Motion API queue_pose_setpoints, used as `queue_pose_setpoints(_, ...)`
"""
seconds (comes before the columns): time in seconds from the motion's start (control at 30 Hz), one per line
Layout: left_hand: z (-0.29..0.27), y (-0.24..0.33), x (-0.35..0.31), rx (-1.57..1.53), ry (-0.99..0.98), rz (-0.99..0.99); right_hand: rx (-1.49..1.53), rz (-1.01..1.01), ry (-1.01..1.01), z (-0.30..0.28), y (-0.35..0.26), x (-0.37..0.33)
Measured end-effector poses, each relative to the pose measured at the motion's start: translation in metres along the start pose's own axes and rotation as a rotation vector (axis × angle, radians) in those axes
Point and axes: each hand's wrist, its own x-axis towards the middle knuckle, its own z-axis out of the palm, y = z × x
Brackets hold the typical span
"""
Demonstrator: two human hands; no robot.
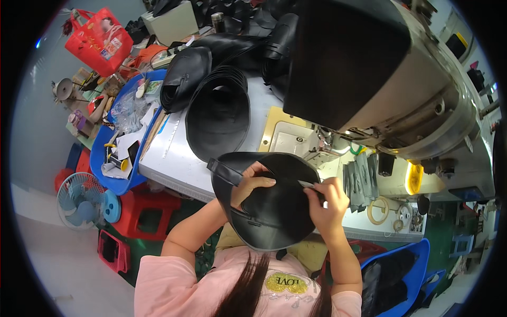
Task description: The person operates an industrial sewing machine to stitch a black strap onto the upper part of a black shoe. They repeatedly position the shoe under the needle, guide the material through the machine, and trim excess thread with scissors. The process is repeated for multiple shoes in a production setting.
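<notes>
A black leather-like piece (274,227), curved round into a wide open loop, is held up at the table's front edge before my chest. My left hand (252,185) reaches into the loop and grips its left part, thumb stretched to the right along the inside and the other fingers bent. At the loop's right rim, my right hand (328,203) is closed in a pinch. From its fingertips a small pale, pointed metal-looking tool (306,184) sticks out toward the black surface; its exact kind is too small to tell. Some fingers are hidden by the material.
Beyond the loop stands a sewing machine (391,105), its bed close to my right hand. Nested black pieces (217,119) lie on the table to the left. Grey strips (360,177) hang at the right. A blue tray (97,150) and a blue bin (420,272) flank the table.
</notes>
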Motion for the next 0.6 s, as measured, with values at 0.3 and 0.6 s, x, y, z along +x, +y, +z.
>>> queue_pose_setpoints(0.3, -0.026, -0.014, 0.013, 0.200, -0.226, -0.087, 0.505, 0.580, -0.492, -0.008, 0.020, -0.025)
queue_pose_setpoints(0.6, -0.027, 0.067, -0.082, 0.003, 0.088, 1.117, 0.886, 0.942, -0.431, 0.068, 0.011, 0.016)
